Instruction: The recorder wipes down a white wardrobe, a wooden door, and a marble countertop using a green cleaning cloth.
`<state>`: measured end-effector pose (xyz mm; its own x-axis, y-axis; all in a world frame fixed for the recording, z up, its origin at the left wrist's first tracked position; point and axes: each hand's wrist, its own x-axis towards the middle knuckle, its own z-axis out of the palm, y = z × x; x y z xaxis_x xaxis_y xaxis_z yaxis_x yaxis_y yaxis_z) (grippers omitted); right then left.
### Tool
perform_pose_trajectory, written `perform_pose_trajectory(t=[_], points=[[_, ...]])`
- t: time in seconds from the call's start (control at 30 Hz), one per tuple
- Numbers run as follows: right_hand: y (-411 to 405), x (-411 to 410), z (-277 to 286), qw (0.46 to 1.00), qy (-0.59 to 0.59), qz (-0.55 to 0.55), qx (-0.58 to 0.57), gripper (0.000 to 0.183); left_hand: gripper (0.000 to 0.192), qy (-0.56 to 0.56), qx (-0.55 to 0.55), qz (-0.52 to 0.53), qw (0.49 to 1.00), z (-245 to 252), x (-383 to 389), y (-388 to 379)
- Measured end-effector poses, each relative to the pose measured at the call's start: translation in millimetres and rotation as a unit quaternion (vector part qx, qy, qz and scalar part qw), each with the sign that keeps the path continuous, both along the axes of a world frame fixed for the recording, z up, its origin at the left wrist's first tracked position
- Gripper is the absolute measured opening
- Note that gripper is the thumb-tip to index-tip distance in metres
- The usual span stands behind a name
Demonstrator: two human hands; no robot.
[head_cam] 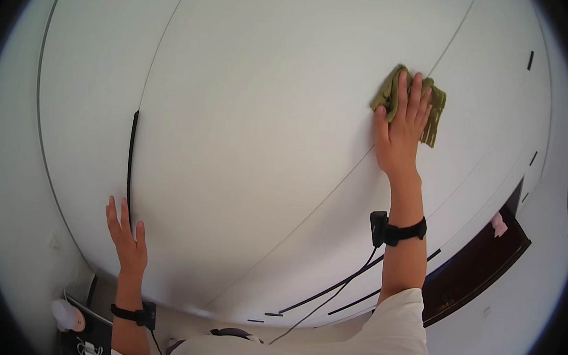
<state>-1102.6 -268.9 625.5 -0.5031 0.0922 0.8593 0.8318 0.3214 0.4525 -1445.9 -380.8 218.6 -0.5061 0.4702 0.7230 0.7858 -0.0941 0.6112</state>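
Observation:
My right hand, fingers spread and arm stretched up, presses a folded olive-green cloth flat against a white cabinet door. The cloth lies across the thin seam between two door panels, its striped fringe-like edge hanging to the right of my fingers. Lower on the left, my left hand is raised with nothing in it, fingers apart. It is beside the lower end of a long black handle strip; whether it touches the door is unclear.
Black handle strips line other panels toward the lower right. A dark brown door with a pink item stands beyond. At lower left, a black tabletop bears white cables and a white-and-pink object. Cabled black devices are strapped to both forearms.

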Motion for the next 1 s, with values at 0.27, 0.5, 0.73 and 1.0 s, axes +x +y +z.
perform_pose_trajectory(t=[0.27, 0.5, 0.73, 1.0], points=[[7.3, -99.1, 9.9, 0.993, -0.013, 0.043, 0.113, 0.068, 0.047, 0.1, 0.045, 0.042, 0.993, -34.9, -3.4, 46.2], [-12.2, -164.0, -94.2, 0.917, -0.348, 0.161, -0.11, 0.072, 0.053, 0.214, 0.032, 0.093, 0.972, -66.4, -42.6, 49.8], [10.1, -82.6, 73.9, 0.992, 0.027, 0.045, 0.115, 0.063, 0.059, 0.221, -0.004, 0.071, 0.973, -58.2, -36.2, 47.3], [-6.4, -151.1, -39.9, 0.97, -0.186, 0.15, -0.039, 0.07, 0.052, 0.234, -0.005, 0.089, 0.968, -68.2, -38.7, 39.4]])
